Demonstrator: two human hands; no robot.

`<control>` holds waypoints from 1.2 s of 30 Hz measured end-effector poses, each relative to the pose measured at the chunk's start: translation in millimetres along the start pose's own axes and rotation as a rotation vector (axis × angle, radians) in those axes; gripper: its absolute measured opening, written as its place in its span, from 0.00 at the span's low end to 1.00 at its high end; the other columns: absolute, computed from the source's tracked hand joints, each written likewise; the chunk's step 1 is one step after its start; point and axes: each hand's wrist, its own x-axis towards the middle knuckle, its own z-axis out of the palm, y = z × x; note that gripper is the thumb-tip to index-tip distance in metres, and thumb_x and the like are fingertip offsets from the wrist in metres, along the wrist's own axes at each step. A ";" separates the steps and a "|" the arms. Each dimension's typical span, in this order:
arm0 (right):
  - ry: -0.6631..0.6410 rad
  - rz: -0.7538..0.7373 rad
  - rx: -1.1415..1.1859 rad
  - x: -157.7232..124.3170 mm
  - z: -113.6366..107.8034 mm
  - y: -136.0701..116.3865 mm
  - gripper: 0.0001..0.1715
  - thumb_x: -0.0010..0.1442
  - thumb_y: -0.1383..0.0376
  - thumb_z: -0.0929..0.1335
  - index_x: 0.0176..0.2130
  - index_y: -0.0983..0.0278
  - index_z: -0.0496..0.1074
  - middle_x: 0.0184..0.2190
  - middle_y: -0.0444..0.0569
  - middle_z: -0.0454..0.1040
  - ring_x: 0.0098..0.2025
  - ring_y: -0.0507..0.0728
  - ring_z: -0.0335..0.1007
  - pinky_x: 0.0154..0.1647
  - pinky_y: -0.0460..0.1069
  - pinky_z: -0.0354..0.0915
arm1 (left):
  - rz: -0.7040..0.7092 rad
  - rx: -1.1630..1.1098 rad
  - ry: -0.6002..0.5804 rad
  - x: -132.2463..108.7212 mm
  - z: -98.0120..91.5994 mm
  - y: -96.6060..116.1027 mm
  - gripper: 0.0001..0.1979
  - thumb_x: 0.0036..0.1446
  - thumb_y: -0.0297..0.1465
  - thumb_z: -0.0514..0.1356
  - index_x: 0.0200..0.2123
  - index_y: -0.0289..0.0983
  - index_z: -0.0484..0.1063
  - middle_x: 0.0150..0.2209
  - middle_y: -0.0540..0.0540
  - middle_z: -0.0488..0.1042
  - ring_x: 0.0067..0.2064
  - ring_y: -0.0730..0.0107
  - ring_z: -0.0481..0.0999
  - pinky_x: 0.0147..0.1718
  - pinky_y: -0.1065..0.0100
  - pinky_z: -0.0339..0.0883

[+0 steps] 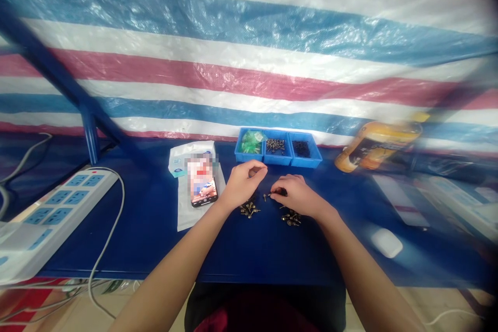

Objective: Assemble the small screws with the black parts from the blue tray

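Tabletop [268, 257]: blue; the metal parts are carried inward of its near edge, between the forearms.
Right pile [291, 218]: small metal parts with thin stems, heaped loosely beside the right wrist, nearest the near edge.
Left pile [249, 210]: similar parts, set slightly farther from the near edge; partly covered by the left hand.
Handling, estimated: each part is judged light, stiff and not readily broken; rolling on the smooth surface is to be expected, and slipping is possible if the metal is oily.
Grip point, estimated: the wider head is best taken between thumb and forefinger pads; the stem is judged too thin for a secure hold.
Single part [265, 197]: placed apart from both piles, just beside the right fingertips.
Right hand [291, 193]: fingers bent, thumb and forefinger brought close together; a dark speck is seen at the tips, but whether it is gripped cannot be told.
Left hand [241, 184]: fingers curled toward the thumb; whether anything is enclosed cannot be told.
Blue bins [278, 161]: three, set side by side toward the far edge; a green bag [252, 141], metal pieces [275, 145] and dark pieces [301, 149] are contained, left to right.
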 end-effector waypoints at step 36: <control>0.652 0.015 0.452 6.6 12.0 -13.9 0.08 0.58 0.62 0.71 0.39 0.60 0.78 0.35 0.45 0.80 0.33 0.54 0.74 0.33 0.48 0.68 | -0.058 -0.261 -0.203 -2.0 -1.6 8.3 0.15 0.63 0.41 0.58 0.37 0.35 0.77 0.33 0.48 0.76 0.33 0.73 0.73 0.29 0.74 0.66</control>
